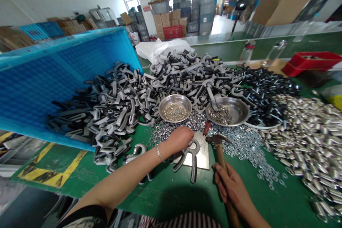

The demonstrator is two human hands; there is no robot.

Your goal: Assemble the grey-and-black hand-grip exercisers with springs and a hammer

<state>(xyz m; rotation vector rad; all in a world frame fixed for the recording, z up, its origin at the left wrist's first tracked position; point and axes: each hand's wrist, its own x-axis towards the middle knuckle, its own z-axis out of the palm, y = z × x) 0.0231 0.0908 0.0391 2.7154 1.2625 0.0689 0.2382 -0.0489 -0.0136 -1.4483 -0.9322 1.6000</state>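
Note:
My left hand [179,140] is closed in a pinch at the upper left of a grey and black plastic clamp [194,160]. Whatever its fingertips hold is too small to make out. The clamp lies with its two handles toward me, partly on a flat metal plate [205,155]. My right hand [231,183] is wrapped round the wooden handle of a claw hammer [219,153], whose head rests just right of the plate. A screwdriver with a red handle [207,127] lies at the plate's far edge.
Two metal bowls hold small fasteners: one bowl [160,108] on the left, another bowl [244,112] on the right. Behind them rises a heap of clamp parts [187,73], spilling from a blue crate [66,57]. Metal sleeves [307,139] and loose washers [245,146] cover the right.

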